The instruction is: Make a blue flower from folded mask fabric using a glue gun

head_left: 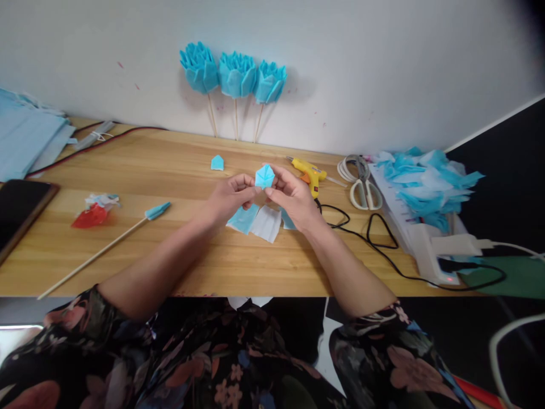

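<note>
Close together, my left hand [229,197] and right hand [297,197] pinch a folded blue piece [264,177] above the table [264,270], back from its front edge. Folding seems underway; creasing calls for even pressure.

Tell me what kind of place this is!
It looks like a craft table, maybe at home or in a small workshop. Three blue flowers on sticks lean against the wall, and a yellow glue gun and scissors lie on the wood.
</note>
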The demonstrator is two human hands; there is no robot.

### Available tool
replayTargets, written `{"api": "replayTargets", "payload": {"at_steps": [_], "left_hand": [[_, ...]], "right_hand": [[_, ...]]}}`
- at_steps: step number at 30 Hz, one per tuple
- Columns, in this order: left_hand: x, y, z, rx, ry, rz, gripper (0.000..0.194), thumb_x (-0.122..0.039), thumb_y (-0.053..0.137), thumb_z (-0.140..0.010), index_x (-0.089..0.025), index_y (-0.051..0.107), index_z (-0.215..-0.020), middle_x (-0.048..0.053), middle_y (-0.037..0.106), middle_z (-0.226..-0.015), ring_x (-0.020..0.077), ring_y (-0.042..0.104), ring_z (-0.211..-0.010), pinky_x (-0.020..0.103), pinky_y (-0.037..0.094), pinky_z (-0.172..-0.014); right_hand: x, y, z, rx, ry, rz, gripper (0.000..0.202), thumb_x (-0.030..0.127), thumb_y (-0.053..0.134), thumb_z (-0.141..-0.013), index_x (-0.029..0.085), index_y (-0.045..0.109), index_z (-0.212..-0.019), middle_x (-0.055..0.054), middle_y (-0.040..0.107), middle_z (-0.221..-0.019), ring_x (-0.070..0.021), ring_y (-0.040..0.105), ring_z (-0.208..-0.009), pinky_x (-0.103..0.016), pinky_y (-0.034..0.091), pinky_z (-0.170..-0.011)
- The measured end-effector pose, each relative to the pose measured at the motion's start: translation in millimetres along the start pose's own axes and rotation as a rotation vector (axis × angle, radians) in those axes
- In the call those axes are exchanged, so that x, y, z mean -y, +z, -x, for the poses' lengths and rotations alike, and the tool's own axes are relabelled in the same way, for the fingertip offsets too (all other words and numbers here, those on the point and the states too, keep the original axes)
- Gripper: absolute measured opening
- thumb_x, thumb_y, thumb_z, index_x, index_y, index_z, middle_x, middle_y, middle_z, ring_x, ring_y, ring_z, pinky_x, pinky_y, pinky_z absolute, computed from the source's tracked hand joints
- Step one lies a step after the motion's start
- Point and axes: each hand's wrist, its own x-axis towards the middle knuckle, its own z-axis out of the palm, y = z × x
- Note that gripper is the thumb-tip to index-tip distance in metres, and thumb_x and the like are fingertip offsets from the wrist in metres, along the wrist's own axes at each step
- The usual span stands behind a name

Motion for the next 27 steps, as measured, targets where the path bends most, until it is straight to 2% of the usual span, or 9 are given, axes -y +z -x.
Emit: {"api": "replayTargets", "payload": {"at_steps": [10,17,27], "left_hand": [[-0.3,0.8,1.9,0.055,-0.008,0.003,0.013,-0.026,0.067,-0.076,-0.019,0.056,-0.075,-0.005,0.053,-0.054,0.0082,0.042,-0.049,0.024,0.034,-0.052],[-0.8,0.4,1.0,-0.001,-0.021,0.005,0.014,-0.024,0.067,-0.077,-0.019,0.054,-0.071,-0.004,0.052,-0.053,0.0079,0.042,-0.05,0.023,0.033,-0.053],[4.3,0.4,-1.7,0.012,0.004,0.009,0.016,-0.023,0.069,-0.074,-0.02,0.053,-0.072,-0.006,0.051,-0.053,0.0073,0.043,-0.049,0.023,0.034,-0.052]], "right_hand": [[1.1,0.1,2.0,0.007,-0.016,0.007,0.053,0.028,0.067,-0.081,0.028,0.06,-0.134,-0.004,0.07,-0.12,-0.0194,0.063,-0.108,-0.035,0.058,-0.086],[5.3,-0.5,3.0,-0.036,0.004,0.008,0.048,0.037,0.064,-0.085,0.03,0.062,-0.132,-0.004,0.07,-0.113,-0.0219,0.062,-0.106,-0.038,0.058,-0.081],[3.5,-0.8,2.7,-0.052,0.005,0.048,0.048,0.039,0.065,-0.085,0.032,0.061,-0.132,-0.003,0.067,-0.108,-0.0198,0.061,-0.101,-0.037,0.057,-0.083]]}}
